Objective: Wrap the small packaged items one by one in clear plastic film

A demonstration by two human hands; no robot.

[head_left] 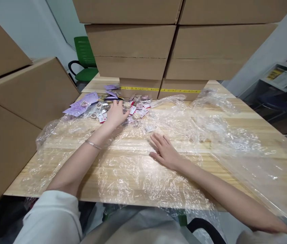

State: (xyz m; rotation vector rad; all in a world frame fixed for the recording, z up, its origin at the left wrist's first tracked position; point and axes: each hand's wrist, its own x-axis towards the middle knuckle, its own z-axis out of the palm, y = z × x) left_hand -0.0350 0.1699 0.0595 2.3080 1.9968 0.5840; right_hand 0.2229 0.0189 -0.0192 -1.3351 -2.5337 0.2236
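My left hand [116, 114] reaches over a pile of small clear packets with red-and-white labels [136, 111], its fingers apart and touching the heap. What lies under the fingertips is partly hidden. Purple cards [84, 103] in clear wrapping lie at the left of the pile. My right hand [167, 152] is open, with fingers spread, low over or resting on the clear plastic film [156, 179]. Just beyond its fingertips is a small clear packet [150, 128].
Clear film covers much of the wooden table [87, 183] and bunches up at the right. Cardboard boxes [133, 40] are stacked at the back, with a yellow tape measure strip [140, 88] across the lowest ones. More boxes [31, 91] flank the left side. A green chair [85, 57] stands behind.
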